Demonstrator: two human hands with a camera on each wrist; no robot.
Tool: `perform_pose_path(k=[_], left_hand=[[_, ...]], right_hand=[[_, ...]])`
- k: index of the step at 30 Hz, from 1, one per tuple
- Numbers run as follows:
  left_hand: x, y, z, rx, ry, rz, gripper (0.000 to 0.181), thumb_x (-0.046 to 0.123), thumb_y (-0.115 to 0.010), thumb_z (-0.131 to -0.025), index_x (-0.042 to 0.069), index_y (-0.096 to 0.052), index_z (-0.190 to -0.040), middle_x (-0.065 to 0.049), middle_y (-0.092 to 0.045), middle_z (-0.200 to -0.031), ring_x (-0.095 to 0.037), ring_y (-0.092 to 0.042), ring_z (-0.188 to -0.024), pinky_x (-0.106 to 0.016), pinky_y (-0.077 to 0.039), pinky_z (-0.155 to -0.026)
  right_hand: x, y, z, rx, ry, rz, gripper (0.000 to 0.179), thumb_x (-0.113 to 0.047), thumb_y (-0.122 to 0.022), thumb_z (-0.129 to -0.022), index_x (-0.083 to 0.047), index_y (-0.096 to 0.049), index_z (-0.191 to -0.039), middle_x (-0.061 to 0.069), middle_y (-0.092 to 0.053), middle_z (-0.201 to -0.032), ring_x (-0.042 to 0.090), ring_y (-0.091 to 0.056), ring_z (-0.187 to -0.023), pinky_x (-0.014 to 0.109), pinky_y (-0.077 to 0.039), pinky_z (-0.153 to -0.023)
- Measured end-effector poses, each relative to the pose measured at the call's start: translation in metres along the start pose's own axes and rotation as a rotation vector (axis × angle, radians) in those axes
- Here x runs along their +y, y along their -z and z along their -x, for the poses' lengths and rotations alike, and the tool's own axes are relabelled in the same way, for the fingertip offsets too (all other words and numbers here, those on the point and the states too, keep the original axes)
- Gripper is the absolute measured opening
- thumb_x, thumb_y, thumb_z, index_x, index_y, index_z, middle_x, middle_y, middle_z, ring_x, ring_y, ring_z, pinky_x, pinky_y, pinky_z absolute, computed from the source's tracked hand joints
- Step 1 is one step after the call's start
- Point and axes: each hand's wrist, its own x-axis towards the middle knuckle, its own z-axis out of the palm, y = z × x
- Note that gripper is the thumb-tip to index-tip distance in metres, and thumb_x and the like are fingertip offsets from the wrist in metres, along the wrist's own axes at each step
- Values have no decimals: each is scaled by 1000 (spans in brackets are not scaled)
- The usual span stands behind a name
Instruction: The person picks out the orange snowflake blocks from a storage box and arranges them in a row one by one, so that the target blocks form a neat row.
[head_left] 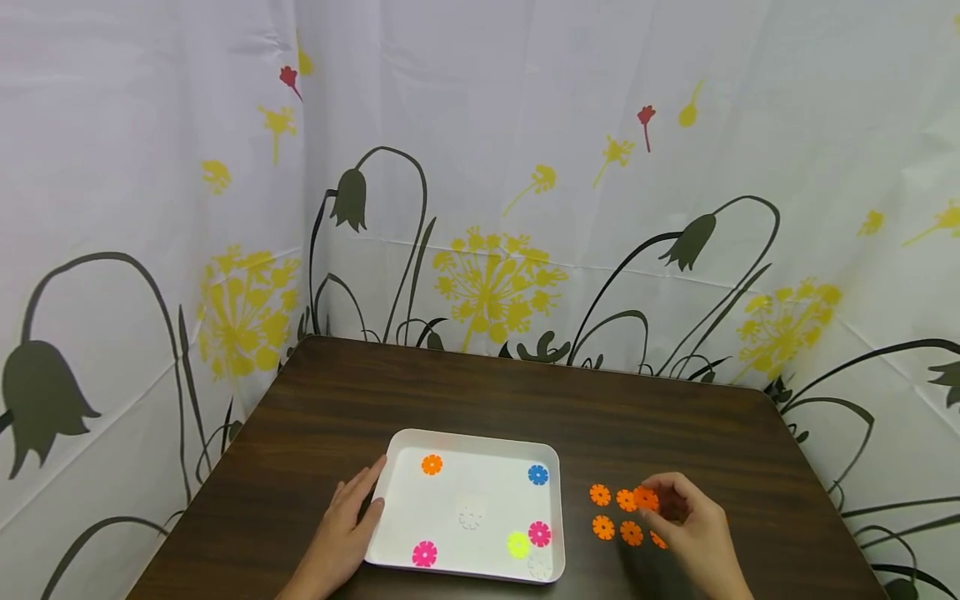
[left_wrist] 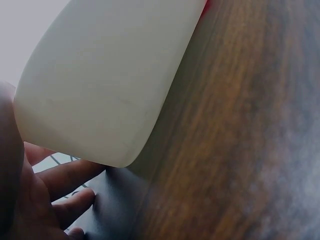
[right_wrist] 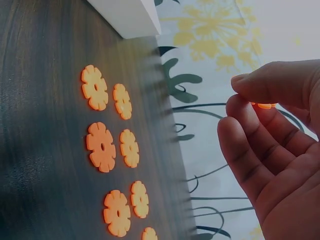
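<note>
A white tray [head_left: 480, 475] lies on the dark table, and my left hand [head_left: 341, 521] rests against its left side. In the left wrist view the fingers [left_wrist: 70, 177] extend along the tray's outer wall [left_wrist: 110, 95]. Right of the tray, my right hand [head_left: 697, 525] pinches an orange flower-shaped disc [head_left: 645, 498] between thumb and fingertips. Only an orange sliver of that disc [right_wrist: 264, 106] shows in the right wrist view. Below and beside the right hand [right_wrist: 280, 145], several more orange discs [right_wrist: 101, 147] lie flat in two rows on the table.
Inside the tray are an orange disc [head_left: 432, 465], a blue disc [head_left: 537, 475], a yellow disc [head_left: 518, 545], two pink discs [head_left: 424, 553] and two clear discs [head_left: 470, 517]. Behind the wooden table [head_left: 480, 383] hangs a white curtain [head_left: 480, 100] with printed flowers.
</note>
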Motion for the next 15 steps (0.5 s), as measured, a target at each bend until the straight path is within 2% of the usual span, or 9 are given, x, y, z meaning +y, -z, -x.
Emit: perform_pose_path(k=[7, 15], left_hand=[[0, -1, 1, 2, -17, 1, 57, 11, -60, -106, 14, -47, -161, -18, -52, -160, -51, -39, -151, -76, -13, -124], [-2, 0, 1, 13, -21, -3, 56, 9, -60, -105, 13, -48, -160, -18, -53, -159, -50, -40, -151, -77, -13, -124]], right_hand=[[6, 8, 4, 40, -8, 69, 37, 8, -85, -82, -11, -73, -111, 2, -76, -100, 4, -64, -73, 24, -57, -60], [28, 20, 10, 77, -58, 146, 39, 8, -86, -80, -8, -73, -112, 6, -76, -102, 0, -65, -75, 22, -58, -63]])
